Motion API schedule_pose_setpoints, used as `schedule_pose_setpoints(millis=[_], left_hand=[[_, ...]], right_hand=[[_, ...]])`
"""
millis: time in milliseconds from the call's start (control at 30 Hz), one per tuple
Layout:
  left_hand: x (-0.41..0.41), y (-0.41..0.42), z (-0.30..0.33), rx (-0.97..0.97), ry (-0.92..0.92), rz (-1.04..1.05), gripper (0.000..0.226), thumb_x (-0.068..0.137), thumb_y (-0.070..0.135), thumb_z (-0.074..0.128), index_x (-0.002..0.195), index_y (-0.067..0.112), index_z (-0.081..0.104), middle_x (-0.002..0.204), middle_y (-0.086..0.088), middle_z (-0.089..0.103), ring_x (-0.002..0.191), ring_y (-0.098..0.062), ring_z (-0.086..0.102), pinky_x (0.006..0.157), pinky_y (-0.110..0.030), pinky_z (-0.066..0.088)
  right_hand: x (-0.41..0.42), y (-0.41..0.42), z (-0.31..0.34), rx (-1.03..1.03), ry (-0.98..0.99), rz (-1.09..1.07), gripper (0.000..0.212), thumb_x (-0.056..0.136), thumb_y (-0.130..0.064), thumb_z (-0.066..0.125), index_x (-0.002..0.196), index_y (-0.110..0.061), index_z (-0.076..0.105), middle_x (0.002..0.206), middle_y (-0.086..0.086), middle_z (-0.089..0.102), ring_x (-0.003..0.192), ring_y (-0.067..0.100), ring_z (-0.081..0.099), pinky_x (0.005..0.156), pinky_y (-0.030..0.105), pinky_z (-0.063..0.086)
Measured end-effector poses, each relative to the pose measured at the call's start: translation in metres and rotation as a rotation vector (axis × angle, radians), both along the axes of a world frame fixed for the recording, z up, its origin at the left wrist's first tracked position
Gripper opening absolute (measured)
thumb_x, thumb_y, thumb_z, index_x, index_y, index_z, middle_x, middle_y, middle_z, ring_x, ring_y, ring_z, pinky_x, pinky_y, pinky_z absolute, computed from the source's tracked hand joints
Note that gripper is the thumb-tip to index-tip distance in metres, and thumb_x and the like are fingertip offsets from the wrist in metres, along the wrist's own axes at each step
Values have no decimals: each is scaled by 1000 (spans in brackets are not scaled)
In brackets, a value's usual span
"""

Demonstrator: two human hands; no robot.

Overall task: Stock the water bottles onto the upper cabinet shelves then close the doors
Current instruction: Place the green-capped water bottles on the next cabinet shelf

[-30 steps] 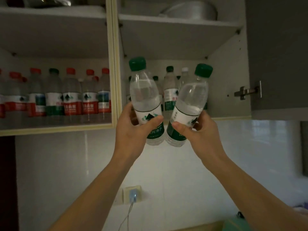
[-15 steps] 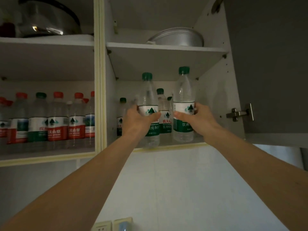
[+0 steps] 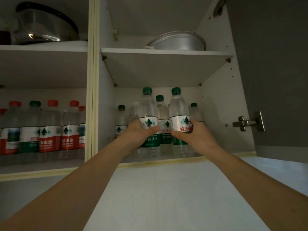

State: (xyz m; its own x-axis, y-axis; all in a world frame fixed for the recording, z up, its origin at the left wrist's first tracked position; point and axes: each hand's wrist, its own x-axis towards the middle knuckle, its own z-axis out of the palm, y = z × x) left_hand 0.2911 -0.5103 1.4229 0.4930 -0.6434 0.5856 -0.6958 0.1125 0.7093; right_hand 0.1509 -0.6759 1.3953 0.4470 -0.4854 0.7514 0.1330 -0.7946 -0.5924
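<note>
Left hand (image 3: 134, 133) and right hand (image 3: 196, 135) each wrap a clear ribbed plastic bottle (green caps, white-green labels): left bottle (image 3: 148, 117), right bottle (image 3: 179, 114), upright on the lower shelf (image 3: 166, 160).

**Colours and patterns in the open cabinet**

The bottle (image 3: 149, 120) gripped in the left hand (image 3: 135, 134) is marked by a green cap and a white-over-green label bearing a dark mountain emblem. The bottle (image 3: 179, 117) gripped in the right hand (image 3: 196, 135) is capped in green and labelled white with red characters. The stored bottles (image 3: 48, 127) are capped red or green, with red or green label bands. The shelf (image 3: 165, 53) is white, the door (image 3: 273, 72) grey, the basin (image 3: 179, 41) silver, the edge trim (image 3: 90, 80) pale yellow.
</note>
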Motion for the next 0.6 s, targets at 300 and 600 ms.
schedule_pose_setpoints(millis=[300,600], left_hand=[[1,-40,-5,37,61,-46,26,92,40,69,111,28,56,109,4,70,100,-11,67,91,-32,54],[-6,-81,-7,-13,120,-64,50,92,29,71,135,16,49,125,-6,66,113,-22,64,103,-46,51]], right_hand=[[-1,-37,-8,-12,21,-44,44,78,-28,85,113,-28,59,92,-18,64,85,-3,63,70,17,49],[8,-63,-5,-38,88,-130,46,80,-25,83,121,-18,65,111,2,73,98,16,69,89,36,57]])
